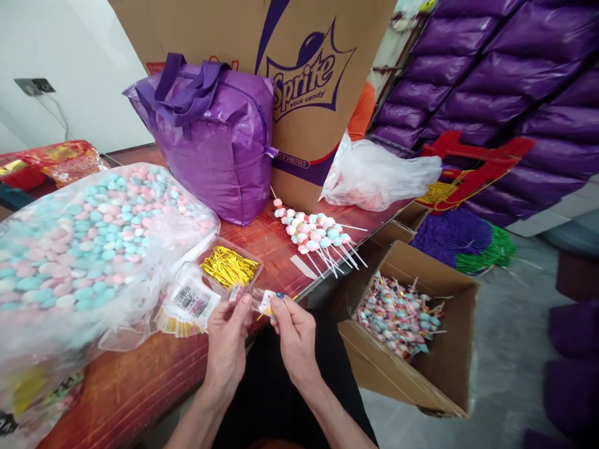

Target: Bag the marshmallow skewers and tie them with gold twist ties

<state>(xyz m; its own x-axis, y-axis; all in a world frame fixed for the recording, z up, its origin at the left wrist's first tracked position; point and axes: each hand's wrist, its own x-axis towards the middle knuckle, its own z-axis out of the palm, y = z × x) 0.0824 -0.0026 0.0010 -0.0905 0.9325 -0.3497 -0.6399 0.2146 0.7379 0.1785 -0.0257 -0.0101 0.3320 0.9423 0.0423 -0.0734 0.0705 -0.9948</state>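
Note:
My left hand (228, 340) and my right hand (296, 340) are raised together at the near edge of the red-brown table (154, 368). Both pinch a small clear wrapper (263, 302) holding a candy; a thin stick pokes out below it. Just behind my hands stands a clear tray of gold twist ties (229, 266), and beside it lies a stack of small printed bags (189, 304). A row of pink, blue and white marshmallow candy sticks (314, 235) lies on the table farther back.
A big clear bag of pastel candies (79, 240) fills the left. A purple tote (213, 134) and a tall Sprite cardboard box (299, 68) stand behind. An open carton of wrapped candy sticks (397, 315) sits on the floor at right, near stacked purple bags (496, 75).

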